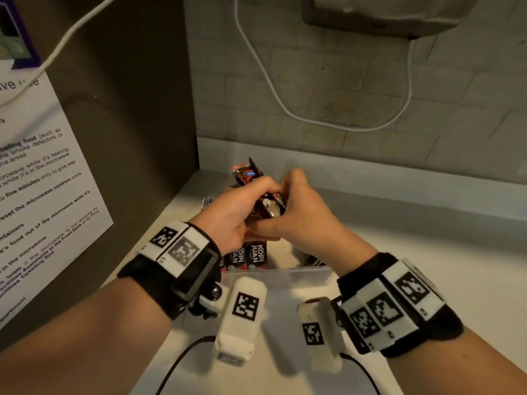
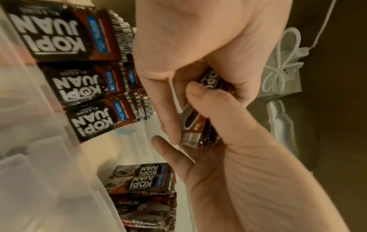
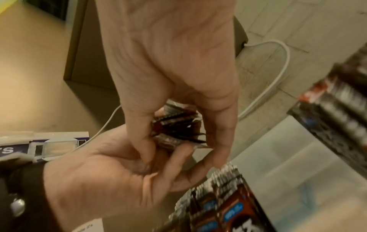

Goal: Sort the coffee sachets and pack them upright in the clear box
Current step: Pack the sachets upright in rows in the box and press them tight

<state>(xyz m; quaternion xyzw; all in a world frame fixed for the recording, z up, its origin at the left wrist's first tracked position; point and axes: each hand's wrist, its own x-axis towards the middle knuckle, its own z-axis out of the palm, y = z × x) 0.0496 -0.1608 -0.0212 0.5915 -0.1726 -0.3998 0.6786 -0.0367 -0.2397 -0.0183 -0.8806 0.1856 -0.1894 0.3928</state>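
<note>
Both hands meet above the clear box and hold one bundle of brown Kopi Juan sachets between them. My left hand grips the bundle from the left, with the sachets' top ends sticking out beyond its knuckles. On the right side, my right hand pinches the same bundle. In the left wrist view the bundle shows between the left hand and the right hand. Fanned sachet edges show in the right wrist view. Several sachets stand upright in the box, in a row and a second group.
A dark panel with a printed notice stands close on the left. A white cable hangs on the tiled wall behind, under an appliance. The pale counter runs to the right of the box.
</note>
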